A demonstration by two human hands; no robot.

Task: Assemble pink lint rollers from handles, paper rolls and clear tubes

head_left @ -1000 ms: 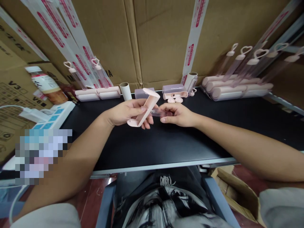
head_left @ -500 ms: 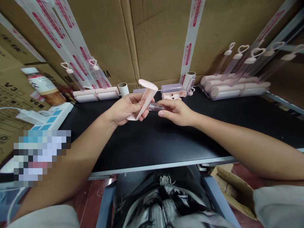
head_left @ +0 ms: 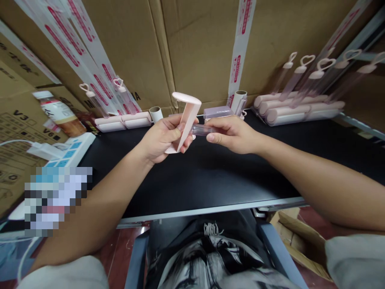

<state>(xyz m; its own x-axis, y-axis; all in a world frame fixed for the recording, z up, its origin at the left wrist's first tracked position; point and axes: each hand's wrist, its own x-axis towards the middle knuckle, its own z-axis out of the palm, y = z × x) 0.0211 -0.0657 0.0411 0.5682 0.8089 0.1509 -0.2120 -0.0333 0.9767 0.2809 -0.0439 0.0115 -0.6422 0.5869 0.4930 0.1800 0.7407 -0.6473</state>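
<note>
Above the black tabletop, my left hand (head_left: 162, 138) is wrapped round a pale pink plastic holder (head_left: 190, 114) with a rounded end plate, tilted toward the upper right. My right hand (head_left: 231, 134) pinches a clear plastic tube (head_left: 202, 129) from the right. The tube's left end meets the back of the holder near my left fingertips; whether it sits inside or only touches is hidden. Behind my right hand stands a translucent purple piece (head_left: 218, 112), and a white cardboard tube (head_left: 240, 100) is beside it.
Pink cylinders with clear tubes and heart-shaped loops stand at back right (head_left: 303, 110) and back left (head_left: 123, 121). Another cardboard tube (head_left: 155, 114) is near my left hand. A power strip (head_left: 70, 152) and a drink bottle (head_left: 60, 114) are on the left. Large cartons (head_left: 198, 52) form the back wall.
My right hand has shifted slightly right and up with the clear tube, showing more of it. The pink holder in my left hand is a little higher and more upright.
</note>
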